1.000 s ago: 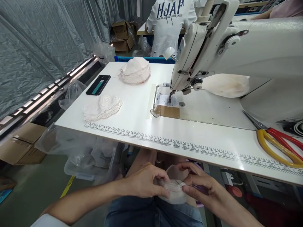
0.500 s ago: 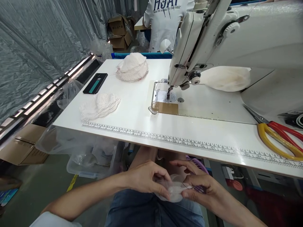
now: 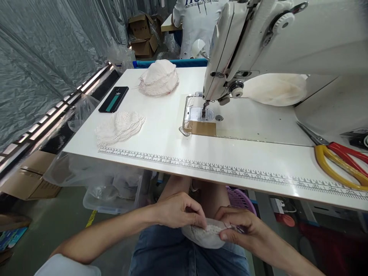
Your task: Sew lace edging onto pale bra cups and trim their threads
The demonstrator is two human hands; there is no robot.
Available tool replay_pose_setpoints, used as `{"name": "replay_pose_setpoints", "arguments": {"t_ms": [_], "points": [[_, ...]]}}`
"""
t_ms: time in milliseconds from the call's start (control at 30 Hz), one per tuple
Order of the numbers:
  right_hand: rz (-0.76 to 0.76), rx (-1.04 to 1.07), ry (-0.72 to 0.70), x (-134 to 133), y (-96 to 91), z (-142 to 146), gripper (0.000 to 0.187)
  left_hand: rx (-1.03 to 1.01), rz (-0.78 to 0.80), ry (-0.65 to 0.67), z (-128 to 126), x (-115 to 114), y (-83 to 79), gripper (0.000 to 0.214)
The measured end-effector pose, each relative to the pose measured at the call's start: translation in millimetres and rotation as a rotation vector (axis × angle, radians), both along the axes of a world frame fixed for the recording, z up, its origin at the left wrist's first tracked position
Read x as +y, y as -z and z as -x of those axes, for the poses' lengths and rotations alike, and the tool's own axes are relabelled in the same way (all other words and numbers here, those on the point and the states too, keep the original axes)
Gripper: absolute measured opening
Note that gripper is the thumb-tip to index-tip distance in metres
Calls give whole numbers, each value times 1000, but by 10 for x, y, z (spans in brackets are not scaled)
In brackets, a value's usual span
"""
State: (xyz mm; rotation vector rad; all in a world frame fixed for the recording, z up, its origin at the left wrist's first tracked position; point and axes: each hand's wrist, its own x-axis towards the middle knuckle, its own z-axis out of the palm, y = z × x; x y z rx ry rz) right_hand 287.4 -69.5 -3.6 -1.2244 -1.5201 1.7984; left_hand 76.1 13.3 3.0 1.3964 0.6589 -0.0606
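Note:
Over my lap, a small piece of sheer white fabric (image 3: pixel 205 238) is stretched between both hands, with a bumpy, lace-like strip along its upper edge. My left hand (image 3: pixel 182 211) pinches that edge with thumb and forefinger. At the other end, my right hand (image 3: pixel 240 226) grips the fabric between thumb and fingers; a thin dark thread shows near there. On the table lie a white lace piece (image 3: pixel 120 127) and, farther back, a stack of pale fabric pieces (image 3: pixel 159 78).
A white sewing machine (image 3: pixel 230 57) stands on the white table (image 3: pixel 161 126). Scissors with red and yellow handles (image 3: pixel 342 157) lie at the right, a phone (image 3: pixel 114 99) at the left. Below are a purple basket (image 3: pixel 244 200) and a plastic bin (image 3: pixel 115 195). A person (image 3: pixel 198 30) sits beyond.
The white fabric has been turned and spread so its lace-like edge faces up. My left hand has shifted slightly along it, and my right fingers have closed in. The view has tilted slightly.

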Motion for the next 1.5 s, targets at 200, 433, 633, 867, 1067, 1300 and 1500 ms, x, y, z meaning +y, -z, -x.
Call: {"name": "replay_pose_setpoints", "arguments": {"t_ms": [200,433,633,867,1067,1300,1500], "points": [[73,58,9,1,-7,-34,22,-41,68,9,12,-15,14,28],[123,63,20,-18,-3,-41,27,-3,50,-3,-50,-22,7,28],[103,48,70,18,13,-42,27,11,74,7,19,11,18,26],[163,70,48,-4,53,-51,28,19,43,28,36,8,51,20],[189,71,76,-23,71,-43,26,18,22,59,71,28,2,26],[203,25,100,-59,87,-103,26,50,53,32,61,-61,87,38],[203,22,94,-92,91,-129,27,-6,174,30,35,-43,95,37]]}}
